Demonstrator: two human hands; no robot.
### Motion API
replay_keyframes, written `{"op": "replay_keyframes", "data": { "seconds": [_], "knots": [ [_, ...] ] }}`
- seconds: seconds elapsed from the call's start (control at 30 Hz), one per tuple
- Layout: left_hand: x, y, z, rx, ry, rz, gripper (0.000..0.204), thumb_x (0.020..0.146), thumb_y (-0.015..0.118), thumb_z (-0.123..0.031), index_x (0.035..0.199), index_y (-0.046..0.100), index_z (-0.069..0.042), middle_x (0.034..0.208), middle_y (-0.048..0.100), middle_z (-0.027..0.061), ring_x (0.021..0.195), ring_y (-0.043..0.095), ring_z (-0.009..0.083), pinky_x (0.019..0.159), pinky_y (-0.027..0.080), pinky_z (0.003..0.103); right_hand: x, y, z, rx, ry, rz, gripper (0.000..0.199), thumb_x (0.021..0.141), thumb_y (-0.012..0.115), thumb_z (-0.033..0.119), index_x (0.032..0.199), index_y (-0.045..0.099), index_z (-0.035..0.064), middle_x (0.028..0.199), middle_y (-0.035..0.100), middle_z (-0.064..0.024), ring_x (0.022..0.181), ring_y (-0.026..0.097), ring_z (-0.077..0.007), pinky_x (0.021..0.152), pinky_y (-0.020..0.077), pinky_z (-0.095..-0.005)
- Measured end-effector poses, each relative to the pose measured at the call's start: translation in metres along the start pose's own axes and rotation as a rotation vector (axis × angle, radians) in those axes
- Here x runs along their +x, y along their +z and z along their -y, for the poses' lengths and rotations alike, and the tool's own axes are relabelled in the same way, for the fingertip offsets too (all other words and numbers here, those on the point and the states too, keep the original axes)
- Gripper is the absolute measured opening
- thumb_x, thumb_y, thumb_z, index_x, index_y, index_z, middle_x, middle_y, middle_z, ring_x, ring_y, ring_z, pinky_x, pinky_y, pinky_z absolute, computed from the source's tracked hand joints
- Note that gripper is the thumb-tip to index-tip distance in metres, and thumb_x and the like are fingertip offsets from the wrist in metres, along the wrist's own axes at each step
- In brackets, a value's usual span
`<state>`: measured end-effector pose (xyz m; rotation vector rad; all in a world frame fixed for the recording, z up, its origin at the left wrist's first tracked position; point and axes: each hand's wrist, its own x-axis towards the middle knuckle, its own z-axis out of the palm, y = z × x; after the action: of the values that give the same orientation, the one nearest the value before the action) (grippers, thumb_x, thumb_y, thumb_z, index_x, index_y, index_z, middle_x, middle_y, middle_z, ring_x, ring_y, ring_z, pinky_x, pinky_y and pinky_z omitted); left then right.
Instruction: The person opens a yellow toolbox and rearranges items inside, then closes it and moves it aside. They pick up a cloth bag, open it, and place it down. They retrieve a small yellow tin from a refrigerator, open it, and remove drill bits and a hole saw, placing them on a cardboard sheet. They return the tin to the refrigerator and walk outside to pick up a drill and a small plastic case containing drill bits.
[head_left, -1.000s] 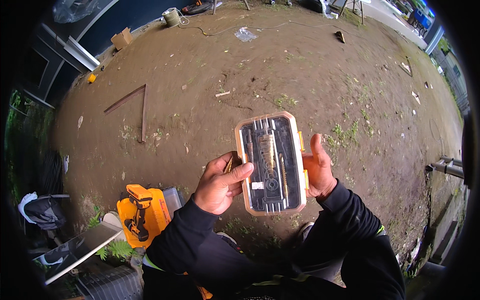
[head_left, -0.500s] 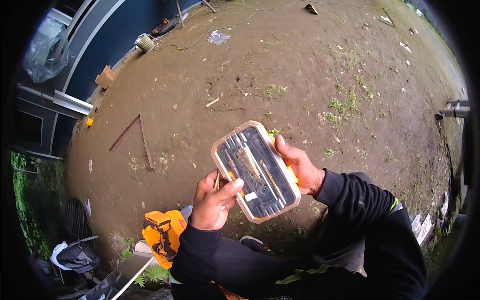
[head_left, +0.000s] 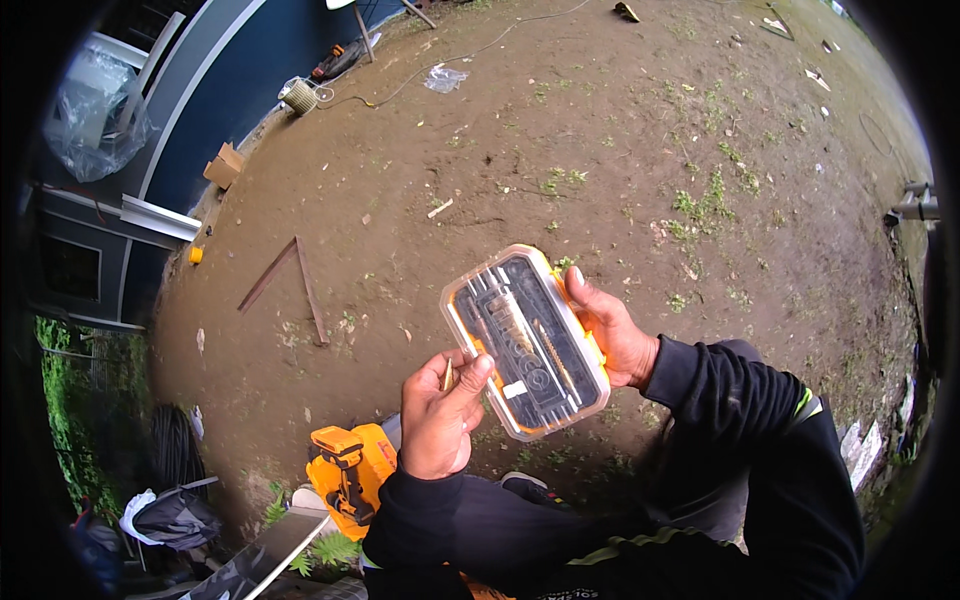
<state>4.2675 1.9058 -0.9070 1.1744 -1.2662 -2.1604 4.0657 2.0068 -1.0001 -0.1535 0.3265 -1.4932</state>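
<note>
Head view shows a clear-lidded orange bit case [head_left: 525, 343] held above bare dirt, its long axis running from lower right to upper left. Right hand [head_left: 612, 335] clasps its far edge; left hand [head_left: 440, 415] pinches a small bit [head_left: 447, 375] beside it. Rigid, light plastic, best gripped by its long edges.

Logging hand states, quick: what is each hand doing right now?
Left hand: closed, pinching a small brass-coloured bit, thumb on the clear-lidded orange plastic bit case.
Right hand: closed on the case's far edge.
</note>
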Motion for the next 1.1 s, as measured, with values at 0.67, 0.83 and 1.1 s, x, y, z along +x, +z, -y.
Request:
{"op": "replay_keyframes", "data": {
  "seconds": [0.67,0.83,1.1],
  "knots": [
    [-0.019,0.006,-0.005,0.476,0.698,0.274,0.052,0.102,0.057,0.003,0.153,0.048,0.006,0.129,0.069,0.0202,0.085,0.061,0.0048,0.07,0.048,0.02,0.001,-0.021,-0.082,-0.175,-0.324,0.246,0.051,0.111,0.055,0.037,0.148,0.056,0.003,0.149,0.06,-0.0173,0.129,0.065,-0.027,0.111,0.0526,-0.0438],
    [-0.036,0.0,-0.017,0.004,0.579,0.194,0.048,0.089,0.063,-0.008,0.132,0.047,0.006,0.104,0.057,0.0206,0.064,0.045,0.009,0.06,0.035,0.02,-0.001,0.01,-0.065,0.368,0.163,-0.016,0.056,0.113,0.042,0.051,0.141,0.062,0.0063,0.128,0.074,-0.0111,0.107,0.075,-0.0206,0.094,0.0625,-0.0385],
    [-0.026,-0.005,-0.017,0.116,0.256,0.371,0.042,0.105,0.056,-0.01,0.144,0.049,0.006,0.113,0.063,0.0103,0.095,0.054,0.0125,0.088,0.044,0.026,0.002,0.006,-0.051,0.299,0.12,0.206,0.054,0.114,0.042,0.048,0.142,0.06,0.0052,0.127,0.074,-0.0085,0.106,0.074,-0.0166,0.094,0.0619,-0.0342]
  ]
}}
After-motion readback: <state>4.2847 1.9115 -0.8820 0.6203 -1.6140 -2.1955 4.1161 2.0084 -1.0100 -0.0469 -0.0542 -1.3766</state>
